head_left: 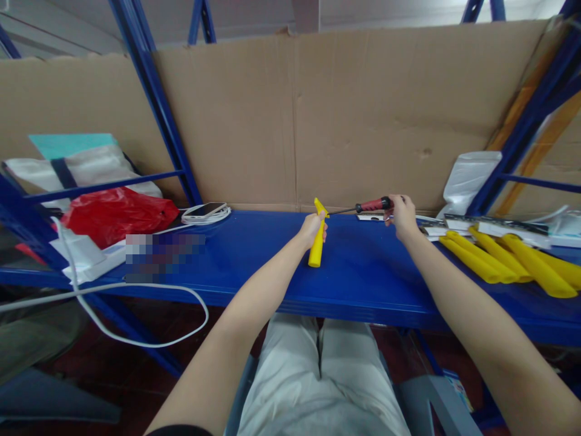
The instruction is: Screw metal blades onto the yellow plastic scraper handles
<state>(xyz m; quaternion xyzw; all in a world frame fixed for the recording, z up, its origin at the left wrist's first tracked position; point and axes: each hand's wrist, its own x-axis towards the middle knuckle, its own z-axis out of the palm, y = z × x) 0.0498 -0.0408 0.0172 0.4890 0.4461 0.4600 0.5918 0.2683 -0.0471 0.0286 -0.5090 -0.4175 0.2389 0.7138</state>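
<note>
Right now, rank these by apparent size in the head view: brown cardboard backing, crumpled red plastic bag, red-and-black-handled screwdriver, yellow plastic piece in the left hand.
1. Brown cardboard backing
2. Crumpled red plastic bag
3. Yellow plastic piece and screwdriver: too alike to rank

A blue counter (pixel 258 260) runs the width of the scene, its surface slightly glossy. At its right end, several yellow tube-shaped pieces (pixel 508 257) lie side by side, angled toward the front edge, with white, dark-edged pieces (pixel 512 233) just behind them. A crumpled white bag (pixel 469 181) stands near the rear edge. Toward the left, a phone (pixel 207 209) rests atop a coiled white cable (pixel 209 219). A pixelated patch (pixel 166 257) obscures whatever lies nearer the front. At the far left sit a red plastic bag (pixel 120 212) and a white object (pixel 82 254), its exact shape unclear.
</note>
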